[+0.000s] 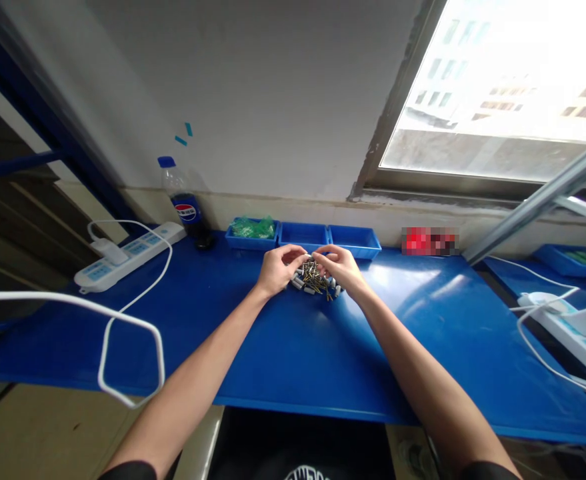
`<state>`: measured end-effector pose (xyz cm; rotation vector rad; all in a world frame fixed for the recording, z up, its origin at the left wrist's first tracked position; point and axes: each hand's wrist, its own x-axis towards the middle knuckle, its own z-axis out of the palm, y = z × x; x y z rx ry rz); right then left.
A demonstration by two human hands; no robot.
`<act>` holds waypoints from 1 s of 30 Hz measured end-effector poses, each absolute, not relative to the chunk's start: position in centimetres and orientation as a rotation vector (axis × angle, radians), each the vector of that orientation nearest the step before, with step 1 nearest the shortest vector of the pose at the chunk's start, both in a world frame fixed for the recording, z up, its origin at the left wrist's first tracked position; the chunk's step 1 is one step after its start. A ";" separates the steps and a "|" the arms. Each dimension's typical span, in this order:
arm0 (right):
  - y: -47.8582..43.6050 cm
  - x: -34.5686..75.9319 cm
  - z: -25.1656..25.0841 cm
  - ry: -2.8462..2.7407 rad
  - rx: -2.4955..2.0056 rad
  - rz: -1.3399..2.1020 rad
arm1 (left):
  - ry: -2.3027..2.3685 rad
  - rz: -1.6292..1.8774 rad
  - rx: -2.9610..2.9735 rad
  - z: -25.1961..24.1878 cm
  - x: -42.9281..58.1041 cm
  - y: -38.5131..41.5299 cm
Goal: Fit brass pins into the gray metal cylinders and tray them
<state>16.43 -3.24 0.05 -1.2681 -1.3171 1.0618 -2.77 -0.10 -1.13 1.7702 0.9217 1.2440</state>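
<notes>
A heap of small metal-legged parts [315,281] lies on the blue table [293,347], just in front of three blue trays. My left hand [277,269] and my right hand [341,267] meet above the heap, fingers curled and fingertips pinched together over it. Each seems to hold a small part from the heap, too small to name. Both forearms reach out from the near edge of the table.
Three blue trays stand by the wall: the left one [251,233] holds green pieces, the other two [303,236] [355,241] look bare. A cola bottle [185,203] and a white power strip [130,257] with its looping cable are at the left. Another power strip [580,337] lies at the right.
</notes>
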 end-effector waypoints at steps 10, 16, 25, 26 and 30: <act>-3.3 15.8 0.1 -1.074 -1.038 1.340 | 0.849 1.206 1.645 -1.2 -3.0 0.4; -2.3 15.8 -0.9 -1.164 -1.009 1.073 | 1.045 0.842 2.346 0.1 -6.6 1.5; -4.2 16.7 -0.7 -1.280 -1.065 0.985 | 1.145 0.582 2.294 0.4 -9.1 2.2; -4.4 16.8 -0.7 -1.278 -1.076 0.984 | 1.153 0.590 2.293 0.4 -9.1 2.2; -4.8 16.8 -0.6 -1.266 -1.090 1.014 | 1.167 0.595 2.258 0.2 -9.4 2.3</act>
